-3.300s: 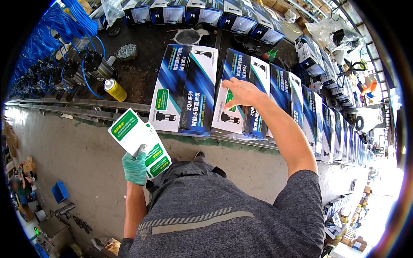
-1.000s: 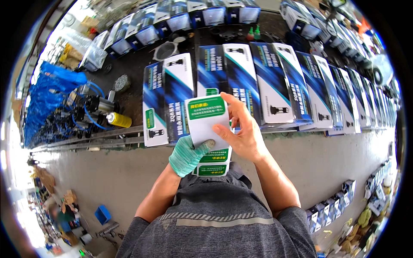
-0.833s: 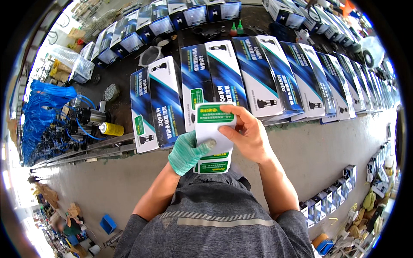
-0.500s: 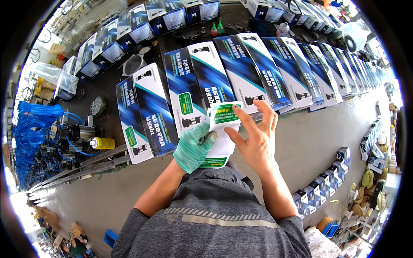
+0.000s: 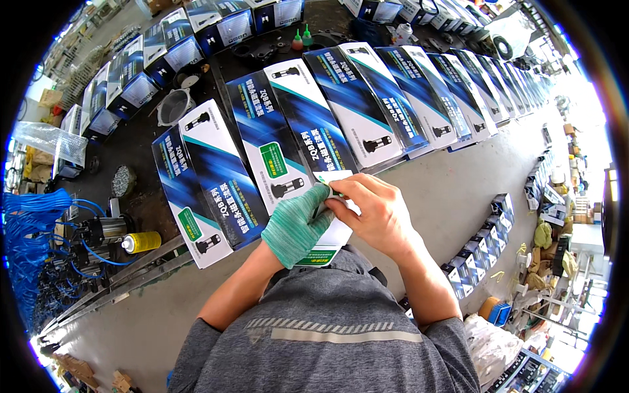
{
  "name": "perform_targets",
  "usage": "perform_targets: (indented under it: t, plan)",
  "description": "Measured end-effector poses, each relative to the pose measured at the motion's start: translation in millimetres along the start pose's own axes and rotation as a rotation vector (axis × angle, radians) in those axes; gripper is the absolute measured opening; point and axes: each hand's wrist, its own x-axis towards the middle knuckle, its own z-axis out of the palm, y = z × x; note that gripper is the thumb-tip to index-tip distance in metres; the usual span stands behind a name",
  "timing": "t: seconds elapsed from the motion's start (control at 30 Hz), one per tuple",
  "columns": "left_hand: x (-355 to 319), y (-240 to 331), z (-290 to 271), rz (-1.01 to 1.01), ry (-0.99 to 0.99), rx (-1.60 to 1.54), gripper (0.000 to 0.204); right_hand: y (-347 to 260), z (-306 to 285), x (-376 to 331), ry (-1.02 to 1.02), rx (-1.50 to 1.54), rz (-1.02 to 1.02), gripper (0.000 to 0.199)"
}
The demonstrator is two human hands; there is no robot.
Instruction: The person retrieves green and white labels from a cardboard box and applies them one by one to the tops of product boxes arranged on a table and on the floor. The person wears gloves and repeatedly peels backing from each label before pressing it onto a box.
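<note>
My left hand (image 5: 293,226), in a green knitted glove, grips a small stack of white sheets (image 5: 337,234) with green printed labels, in front of my body. A green label (image 5: 318,257) shows at the lower end of the sheets. My bare right hand (image 5: 380,213) pinches the upper part of the top sheet, its thumb and forefinger close to the left thumb. The fingers mostly hide the upper label. Just beyond my hands lies a blue and white carton (image 5: 288,124) bearing a green sticker (image 5: 274,160). The nearest carton on the left (image 5: 208,183) bears another green sticker (image 5: 190,224).
More cartons (image 5: 357,101) run along the dark bench to the right, and others (image 5: 173,49) line its far side. At left are a yellow spray can (image 5: 141,242), blue tubing (image 5: 39,229) and a plastic cup (image 5: 175,106). Several boxes (image 5: 481,245) stand on the floor at right.
My right hand has gone from spread fingers over the label to a pinch at the sheet beside my left thumb. The view has shifted a little, moving the cartons leftward in the picture.
</note>
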Motion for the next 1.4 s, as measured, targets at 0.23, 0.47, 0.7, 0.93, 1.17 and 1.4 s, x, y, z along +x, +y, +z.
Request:
perform_targets:
  t: [0.23, 0.47, 0.7, 0.93, 1.17, 1.4]
  plan:
    - [3, 7, -12, -0.066, -0.082, 0.065, 0.032, 5, 2, -2, -0.012, 0.152, 0.031, 0.015]
    - [3, 14, -2, -0.013, -0.034, 0.074, 0.034, 15, -16, 0, -0.066, 0.252, 0.04, 0.013]
    - [12, 29, 28, -0.037, 0.032, 0.179, 0.035, 45, -42, -1, -0.089, 0.302, 0.022, 0.014]
    - [24, 42, 59, -0.109, 0.062, 0.247, 0.029, 71, -52, -8, -0.068, 0.22, -0.1, 0.013]
    - [30, 48, 76, -0.136, 0.066, 0.257, 0.032, 88, -64, -8, -0.051, 0.28, -0.11, 0.009]
    - [31, 56, 75, -0.2, 0.074, 0.255, 0.032, 101, -66, -6, -0.131, 0.367, -0.019, 0.013]
